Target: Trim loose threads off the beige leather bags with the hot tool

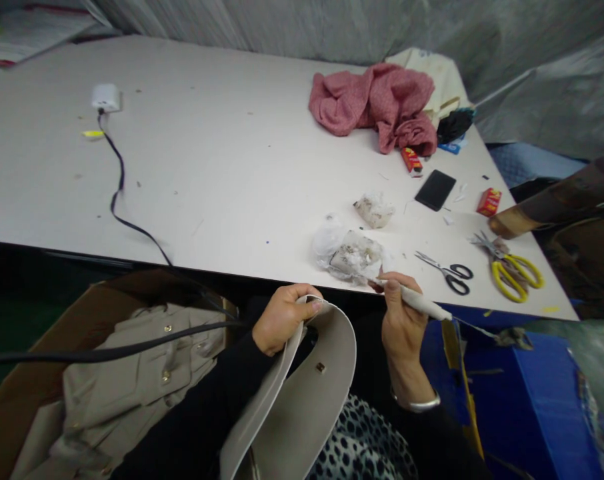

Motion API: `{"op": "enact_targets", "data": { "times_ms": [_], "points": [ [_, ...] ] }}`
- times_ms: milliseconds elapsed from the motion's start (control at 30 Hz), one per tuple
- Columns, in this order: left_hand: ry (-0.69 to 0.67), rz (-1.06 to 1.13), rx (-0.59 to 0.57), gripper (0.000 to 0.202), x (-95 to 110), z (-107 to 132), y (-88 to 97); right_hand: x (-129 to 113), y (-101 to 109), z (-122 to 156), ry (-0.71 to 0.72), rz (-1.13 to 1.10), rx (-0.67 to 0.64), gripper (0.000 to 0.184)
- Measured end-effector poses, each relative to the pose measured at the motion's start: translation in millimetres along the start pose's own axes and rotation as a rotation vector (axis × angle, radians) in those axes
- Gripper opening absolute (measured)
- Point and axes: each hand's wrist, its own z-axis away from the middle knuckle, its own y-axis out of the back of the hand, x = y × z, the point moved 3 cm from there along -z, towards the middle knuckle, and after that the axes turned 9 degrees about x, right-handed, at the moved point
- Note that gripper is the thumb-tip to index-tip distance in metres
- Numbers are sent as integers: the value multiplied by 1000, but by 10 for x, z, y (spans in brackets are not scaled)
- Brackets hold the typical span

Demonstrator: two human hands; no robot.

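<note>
My left hand [288, 319] pinches the upper edge of a beige leather-like bag piece [327, 400], which bends into a loop over my lap. A small metal fitting [321, 367] shows on its inner face. My right hand [405, 327] is closed around a white pen-like tool [425, 303] that I cannot name more exactly. The tool's front end is beside a smudged white lump in clear plastic [355, 257] at the table's front edge; whether they touch, I cannot tell. A thin strand trails from its back end towards a greyish scrap [515, 338].
Black-handled scissors [449, 272] and yellow-handled snips [515, 270] lie on the white table [222, 167]. Behind are a red cloth [372, 100] and a black flat object [435, 190]. A carton [42, 373] of beige bags stands left, a blue bin [557, 400] right. A black cord [119, 173] crosses the table.
</note>
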Motion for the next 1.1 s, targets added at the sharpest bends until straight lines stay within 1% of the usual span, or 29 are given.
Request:
{"op": "enact_targets", "data": {
  "times_ms": [67, 133, 300, 400, 500, 633, 733, 800, 833, 867, 900, 933, 1000, 1033, 1100],
  "points": [
    [6, 41, 31, 28, 5, -18, 44, -36, 2, -86, 85, 81, 28, 19],
    [24, 94, 53, 33, 18, -41, 101, -42, -9, -143, 155, 125, 14, 19],
    [74, 227, 69, 44, 64, -71, 212, 40, -57, -191, 230, 174, -22, 22],
    [92, 241, 64, 46, 71, -69, 206, 67, -94, -219, 277, 190, -52, 21],
    [113, 248, 44, 46, 53, -70, 161, 57, -131, -260, 366, 255, -105, 19],
    [121, 255, 36, 47, 14, -76, 117, 29, -135, -315, 501, 384, -107, 18],
    [116, 253, 27, 47, -13, -79, 107, -3, -120, -324, 536, 405, -128, 17],
    [113, 249, 12, 46, -29, -80, 102, -57, -85, -301, 506, 355, -89, 16],
    [113, 246, 4, 46, -37, -80, 100, -92, -64, -277, 464, 312, -60, 16],
    [113, 242, -5, 45, -45, -80, 97, -125, -47, -244, 399, 261, -44, 16],
    [114, 240, -18, 44, -52, -79, 92, -154, -40, -204, 313, 203, -54, 17],
    [118, 239, -32, 44, -59, -77, 87, -178, -46, -157, 216, 143, -98, 18],
    [130, 239, -64, 43, -70, -73, 74, -212, -84, -54, 35, 30, -229, 20],
    [137, 237, -81, 43, -74, -71, 67, -226, -106, -9, -26, -12, -289, 21],
    [148, 226, -108, 43, -79, -69, 56, -243, -136, 48, -84, -57, -366, 22]
  ]
}}
